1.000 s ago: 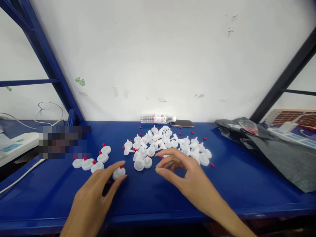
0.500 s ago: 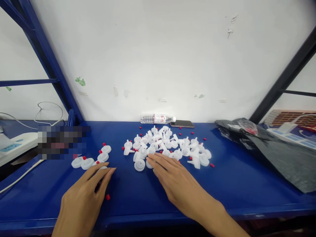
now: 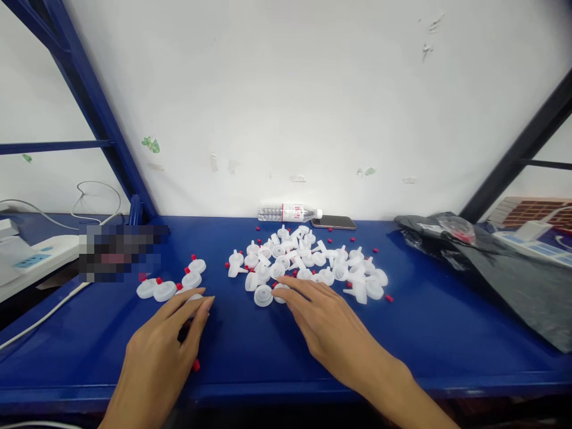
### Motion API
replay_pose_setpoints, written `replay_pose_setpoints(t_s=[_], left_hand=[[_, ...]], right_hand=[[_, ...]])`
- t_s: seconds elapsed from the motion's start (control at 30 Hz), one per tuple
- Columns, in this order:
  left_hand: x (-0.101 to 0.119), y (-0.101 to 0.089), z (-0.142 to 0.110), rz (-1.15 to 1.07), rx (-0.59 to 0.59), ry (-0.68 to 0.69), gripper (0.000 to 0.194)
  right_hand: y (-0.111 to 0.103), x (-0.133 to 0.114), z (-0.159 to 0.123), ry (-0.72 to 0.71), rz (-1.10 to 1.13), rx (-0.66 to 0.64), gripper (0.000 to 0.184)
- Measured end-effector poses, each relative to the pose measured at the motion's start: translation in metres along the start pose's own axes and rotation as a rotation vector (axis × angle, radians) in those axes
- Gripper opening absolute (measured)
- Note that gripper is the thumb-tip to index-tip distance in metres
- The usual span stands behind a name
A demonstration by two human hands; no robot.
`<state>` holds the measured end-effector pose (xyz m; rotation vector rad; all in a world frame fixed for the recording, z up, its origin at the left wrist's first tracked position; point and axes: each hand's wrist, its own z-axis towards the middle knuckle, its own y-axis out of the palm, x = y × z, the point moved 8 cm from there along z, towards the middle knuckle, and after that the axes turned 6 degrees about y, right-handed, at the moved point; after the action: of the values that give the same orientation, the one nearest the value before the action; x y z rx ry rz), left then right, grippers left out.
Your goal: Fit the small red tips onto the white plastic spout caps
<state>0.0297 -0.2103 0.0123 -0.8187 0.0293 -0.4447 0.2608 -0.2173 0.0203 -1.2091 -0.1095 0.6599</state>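
My left hand (image 3: 163, 342) is closed in a loose pinch on a white plastic spout cap (image 3: 194, 297), mostly hidden by its fingers. A small red tip cap (image 3: 196, 364) shows beside the heel of that hand. Just beyond it stand several white spout caps with red tips (image 3: 164, 291). My right hand (image 3: 324, 316) reaches into the near edge of a pile of white spout caps (image 3: 308, 256). Its fingers bend round one white spout cap (image 3: 280, 294), partly covered. An upturned white cap (image 3: 263, 295) sits just left of these fingertips.
Loose red tips (image 3: 389, 298) are scattered around the pile. A clear bottle (image 3: 272, 213) and a phone (image 3: 335, 222) lie along the wall. Black plastic bags (image 3: 487, 280) spread over the table's right side. A power strip (image 3: 49, 256) with a white cable (image 3: 53, 307) is at left.
The view has shifted slightly. The upturned cap and the one under my right fingers have slid a little right. My left hand now covers more of the near red tip.
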Motion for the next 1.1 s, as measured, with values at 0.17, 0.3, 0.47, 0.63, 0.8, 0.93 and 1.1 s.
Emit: replay_pose_setpoints(t_s=[0.17, 0.3, 0.47, 0.63, 0.8, 0.93, 1.1], left_hand=[[0.006, -0.012, -0.005, -0.112, -0.020, -0.084, 0.032], [0.015, -0.013, -0.007, -0.055, -0.058, -0.085, 0.029], [0.020, 0.008, -0.003, 0.007, -0.202, -0.023, 0.029], [0.018, 0.029, 0.006, 0.073, -0.417, 0.025, 0.023], [0.015, 0.035, 0.011, 0.110, -0.542, -0.019, 0.020], [0.015, 0.037, 0.008, 0.102, -0.631, -0.086, 0.024], [0.018, 0.035, 0.011, 0.160, -0.650, -0.058, 0.024]], right_hand=[[-0.005, 0.000, 0.001, 0.028, 0.003, 0.042, 0.045], [-0.010, -0.001, 0.001, 0.022, 0.032, 0.081, 0.040], [-0.010, -0.001, 0.000, 0.014, 0.067, 0.089, 0.037], [-0.011, -0.001, 0.001, 0.002, 0.084, 0.109, 0.034], [-0.013, -0.003, 0.002, -0.007, 0.086, 0.125, 0.033], [-0.013, -0.003, 0.002, -0.006, 0.092, 0.127, 0.032], [-0.013, -0.003, 0.001, -0.014, 0.100, 0.130, 0.033]])
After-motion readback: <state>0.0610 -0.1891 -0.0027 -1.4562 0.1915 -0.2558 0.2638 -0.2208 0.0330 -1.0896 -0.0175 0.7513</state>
